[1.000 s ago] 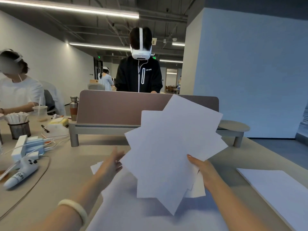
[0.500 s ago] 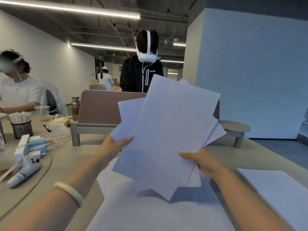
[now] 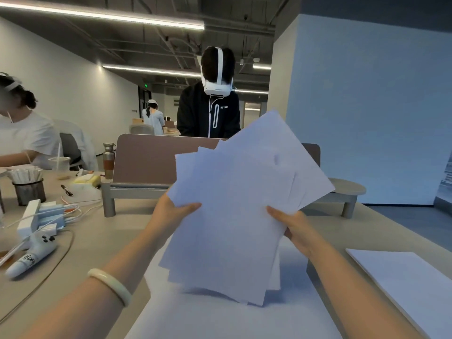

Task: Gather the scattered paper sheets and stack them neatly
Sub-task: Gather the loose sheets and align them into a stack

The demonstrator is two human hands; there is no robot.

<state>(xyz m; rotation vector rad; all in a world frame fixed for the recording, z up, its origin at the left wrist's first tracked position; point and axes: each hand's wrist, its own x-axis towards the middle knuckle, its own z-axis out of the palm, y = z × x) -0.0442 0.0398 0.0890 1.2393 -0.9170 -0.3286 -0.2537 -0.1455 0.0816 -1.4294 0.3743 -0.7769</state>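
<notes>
1. The sheets (image 3: 234, 216) are held upright over the tabletop (image 3: 97, 241), their lower corners near a flat sheet (image 3: 220, 321) lying on it.
2. The left edge is now gripped by the left hand (image 3: 171, 214), which was apart a second ago; the right edge is gripped by the right hand (image 3: 293, 228).
3. The fan has been narrowed, but corners are still splayed, so squaring is judged to remain.

The paper sheets (image 3: 232, 216) hide part of the desk divider (image 3: 146, 157).

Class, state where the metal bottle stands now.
In the head view, the metal bottle stands left of centre, at the left end of the brown divider.
</notes>
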